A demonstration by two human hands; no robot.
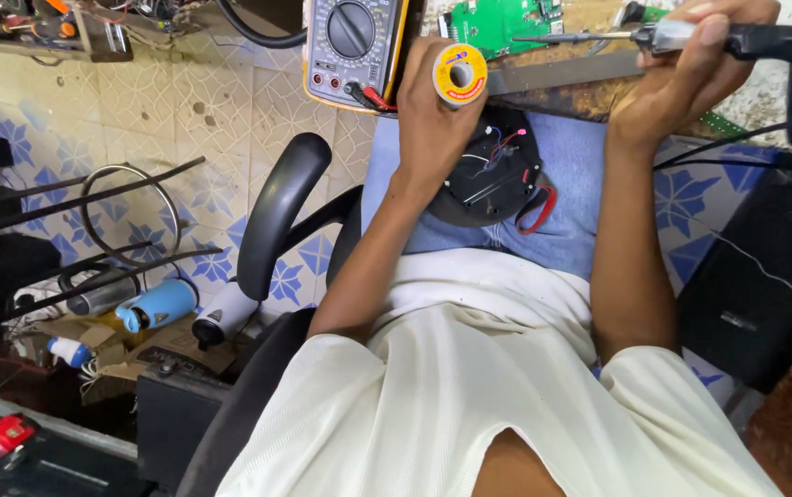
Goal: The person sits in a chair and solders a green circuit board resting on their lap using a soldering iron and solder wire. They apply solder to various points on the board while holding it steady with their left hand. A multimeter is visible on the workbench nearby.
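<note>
**Colours noted at the table**

Solder spool [460, 74]: yellow, red rim. Multimeter [355, 51]: grey face, yellow casing. Circuit board [497, 22]: green. Round device [493, 179] on lap: black, red wires. Jeans [573, 198]: pale blue. Shirt [497, 387]: cream. Floor tiles [221, 110]: beige, blue star pattern.

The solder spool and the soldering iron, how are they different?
The solder spool is round and yellow with a hole in the middle; the soldering iron is long and thin with a metal tip and dark handle. The left hand holds the spool facing the camera, while the right hand holds the iron lying sideways, its tip pointing at the green circuit board. Both are held up over the workbench.
</note>
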